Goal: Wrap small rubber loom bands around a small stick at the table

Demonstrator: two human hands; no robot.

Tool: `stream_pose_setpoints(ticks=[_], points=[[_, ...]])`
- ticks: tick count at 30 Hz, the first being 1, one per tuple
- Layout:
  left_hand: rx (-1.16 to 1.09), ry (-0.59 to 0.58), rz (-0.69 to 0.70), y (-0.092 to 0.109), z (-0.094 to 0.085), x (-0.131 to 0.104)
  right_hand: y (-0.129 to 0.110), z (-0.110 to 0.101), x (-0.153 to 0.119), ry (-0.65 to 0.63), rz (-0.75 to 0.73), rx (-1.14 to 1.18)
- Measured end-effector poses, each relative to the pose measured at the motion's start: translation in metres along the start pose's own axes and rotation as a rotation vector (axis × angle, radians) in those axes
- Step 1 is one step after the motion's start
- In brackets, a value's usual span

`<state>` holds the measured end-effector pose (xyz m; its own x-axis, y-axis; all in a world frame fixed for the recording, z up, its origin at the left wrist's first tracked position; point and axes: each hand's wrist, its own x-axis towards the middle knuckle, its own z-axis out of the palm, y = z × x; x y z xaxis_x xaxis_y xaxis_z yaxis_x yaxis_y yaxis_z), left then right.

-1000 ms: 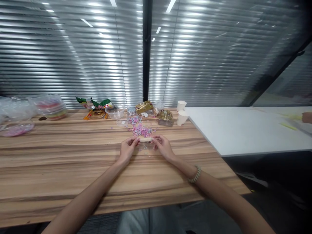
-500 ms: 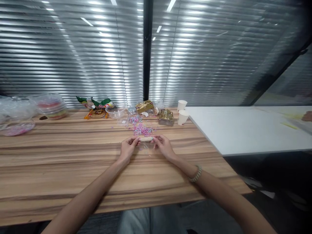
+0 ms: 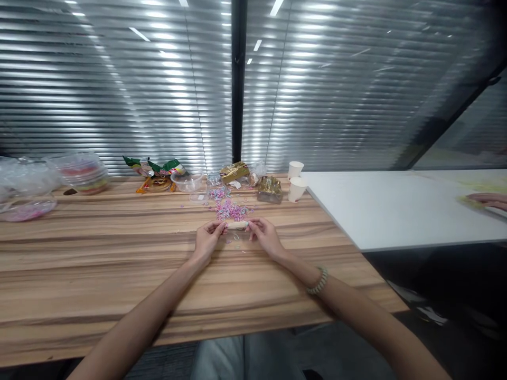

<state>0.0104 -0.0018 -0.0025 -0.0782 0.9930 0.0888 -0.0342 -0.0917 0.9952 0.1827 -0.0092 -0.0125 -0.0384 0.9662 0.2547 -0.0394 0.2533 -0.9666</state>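
Indoors, by slatted blinds [image 3: 150, 89], both the left hand [image 3: 207, 240] and right hand [image 3: 265, 238] pinch a pale stick [image 3: 236, 225] over a striped wooden table [image 3: 119, 274], beside a white table [image 3: 400, 211].

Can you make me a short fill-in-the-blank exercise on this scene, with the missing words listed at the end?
The left hand and the right hand hold a pale stick between them, one at each ____.
The bracelet is worn on the person's ____ arm.
The paper cups on the wood table number ____.
The side table, to the right of the wood table, is ____ in colour.

Missing words: end; right; two; white
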Motion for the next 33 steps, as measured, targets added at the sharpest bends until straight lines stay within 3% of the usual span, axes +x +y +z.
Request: stream_pose_setpoints(ticks=[33], points=[[-0.051, -0.015, -0.027, 0.0009, 0.0017, -0.0011, -0.0007, 0.0006, 0.0008, -0.010, 0.025, 0.036]])
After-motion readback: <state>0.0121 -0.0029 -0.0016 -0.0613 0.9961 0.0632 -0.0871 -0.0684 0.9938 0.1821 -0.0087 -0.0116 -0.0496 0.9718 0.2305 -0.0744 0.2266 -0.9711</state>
